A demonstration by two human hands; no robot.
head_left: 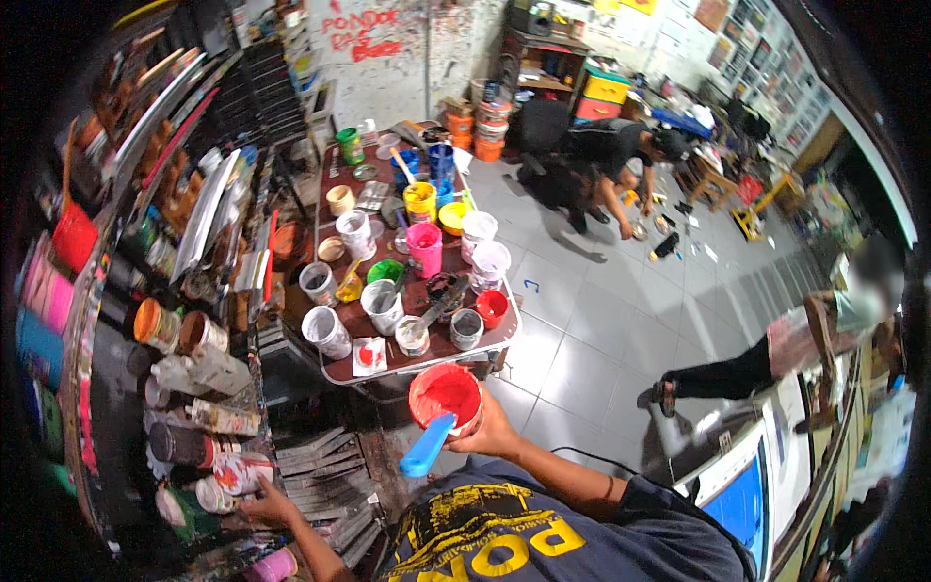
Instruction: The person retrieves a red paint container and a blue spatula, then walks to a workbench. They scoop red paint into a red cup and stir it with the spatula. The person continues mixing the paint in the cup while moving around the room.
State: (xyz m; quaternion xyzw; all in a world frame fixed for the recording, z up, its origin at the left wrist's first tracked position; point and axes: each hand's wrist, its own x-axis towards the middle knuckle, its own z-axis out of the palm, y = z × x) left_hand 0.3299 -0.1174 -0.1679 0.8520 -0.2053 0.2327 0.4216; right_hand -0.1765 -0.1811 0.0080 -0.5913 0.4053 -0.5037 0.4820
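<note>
My right hand point(493, 429) is wrapped round a tub of red paint point(448, 396) in front of my chest. A blue spatula point(428, 445) rests in that tub, its broad handle sticking out over the near rim. My left hand point(268, 506) is low on the left with its fingers stretched out, beside a red-smeared white tub point(238, 473) lying on the shelf. A smaller white container point(213, 495) lies just left of the fingers; whether they touch either one I cannot tell.
A brown table point(417, 365) ahead carries several paint tubs, including a pink tub point(424, 250). Crowded shelves line the left. One person point(606, 160) crouches over tools on the tiled floor point(572, 320); another person point(815, 330) is at the right, near a blue-and-white panel point(742, 504).
</note>
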